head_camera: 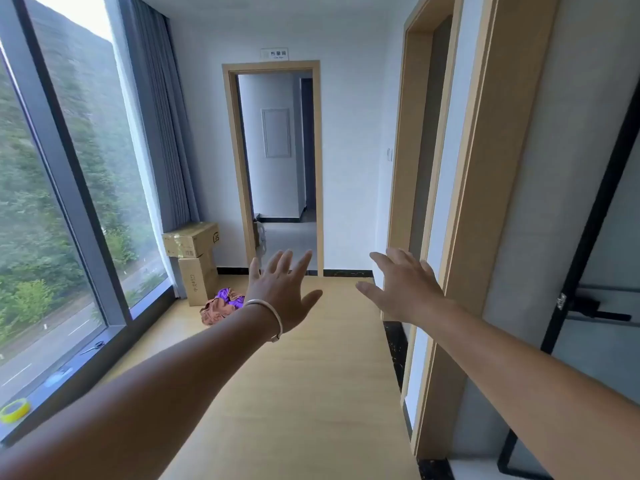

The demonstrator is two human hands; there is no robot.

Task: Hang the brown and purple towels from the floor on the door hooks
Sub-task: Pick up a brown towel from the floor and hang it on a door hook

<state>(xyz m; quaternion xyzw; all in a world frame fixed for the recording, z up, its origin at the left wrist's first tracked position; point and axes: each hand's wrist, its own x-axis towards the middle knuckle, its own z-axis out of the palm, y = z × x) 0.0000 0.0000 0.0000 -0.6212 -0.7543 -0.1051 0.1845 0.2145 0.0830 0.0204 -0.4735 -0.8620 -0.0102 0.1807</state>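
Note:
A crumpled brown towel [213,311] and a purple towel [228,295] lie together on the wooden floor [311,375], beside the cardboard boxes near the window. My left hand [282,289], with a silver bracelet on the wrist, is stretched forward in the air, fingers spread, holding nothing. My right hand [403,285] is also held out with straight fingers and is empty. Both hands are well short of the towels. No door hooks are visible.
Two stacked cardboard boxes [194,258] stand in the far left corner by a grey curtain. A large window [52,202] runs along the left, with a tape roll [14,409] and scissors [94,346] on its sill. An open doorway [277,168] lies straight ahead; wooden door frames [478,202] line the right.

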